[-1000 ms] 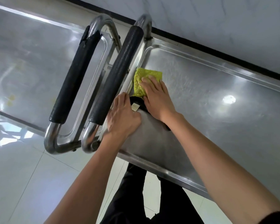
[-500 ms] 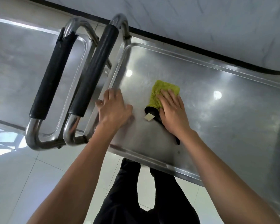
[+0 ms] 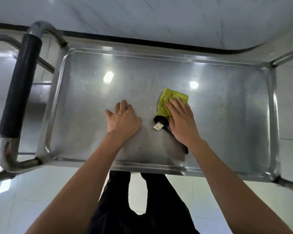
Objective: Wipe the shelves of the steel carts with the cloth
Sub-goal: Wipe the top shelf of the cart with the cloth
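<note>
The cart [image 3: 271,115] is the biggest thing here. Its top shelf [image 3: 91,132] is a flat steel tray with a low rim, and it fills the middle of the view. Two bright lights shine back from it at about 12 o'clock. The black handle [image 3: 19,92] stands off the shelf's end at 9 o'clock. The white floor [image 3: 32,191] runs along 6 o'clock, with the person's dark legs [image 3: 142,208] just under the near rim.

The right hand [image 3: 181,122] lies flat on the cloth [image 3: 167,102], fingers straight and close, palm down. It grips nothing; it presses, I think so the cloth rubs the steel hard. The cloth is green with a black end and a small white tag [image 3: 158,126]. It sits near the middle of the shelf, a bit toward 3 o'clock.

The left hand [image 3: 123,119] lies on bare steel at 9 o'clock from the cloth, close but not touching it. Its fingers bend a little and hold nothing. It looks like it props the person up and keeps the cart from rolling.

A second ago the cloth was in the corner by the handle. Now it has slid far toward 3 o'clock, and the left hand has come along beside it. A second cart showed at 9 o'clock then; now only a sliver of it shows.
</note>
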A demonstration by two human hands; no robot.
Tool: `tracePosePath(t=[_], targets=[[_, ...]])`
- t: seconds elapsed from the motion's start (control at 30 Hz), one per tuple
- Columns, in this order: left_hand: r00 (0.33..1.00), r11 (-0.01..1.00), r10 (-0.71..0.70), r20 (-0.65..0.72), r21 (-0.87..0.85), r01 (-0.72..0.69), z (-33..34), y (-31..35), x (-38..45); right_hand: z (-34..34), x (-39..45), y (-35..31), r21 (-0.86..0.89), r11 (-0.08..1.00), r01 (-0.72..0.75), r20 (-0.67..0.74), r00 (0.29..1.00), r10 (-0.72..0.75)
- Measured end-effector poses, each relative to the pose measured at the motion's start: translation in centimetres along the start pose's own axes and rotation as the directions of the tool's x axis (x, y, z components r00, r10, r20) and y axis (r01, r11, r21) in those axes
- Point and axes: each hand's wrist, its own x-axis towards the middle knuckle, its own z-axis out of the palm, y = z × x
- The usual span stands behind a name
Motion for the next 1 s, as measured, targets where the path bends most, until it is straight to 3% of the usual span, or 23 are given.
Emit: tracePosePath(t=[0.27, 0.57, 0.73, 1.0], targets=[[0.999, 0.997, 0.046, -0.004, 0.066, -0.045, 0.3, -0.6, -0.7, -0.5, -1.6, 2.5, -0.044, 0.998, 0.033, 0.006, 0.999, -0.033], [0.991, 0.993, 0.111, -0.072, -0.028, -0.113, 0.2, -3.2, -0.3, 2.1, 0.8, -4.0, -0.057, 0.988, 0.142, 0.046, 0.989, -0.140], [0.965, 0.993, -0.025, -0.262, -0.119, -0.007, 0.1, -8.3, -2.5, 4.6, 3.0, -10.4, -0.055, 0.974, 0.219, 0.082, 0.973, -0.215], [0.945, 0.953, -0.295, -0.138, -0.108, 0.282, -0.2, -19.3, -7.2, 7.9, 6.3, -20.5, 0.031, 0.941, 0.337, 0.077, 0.938, -0.339]])
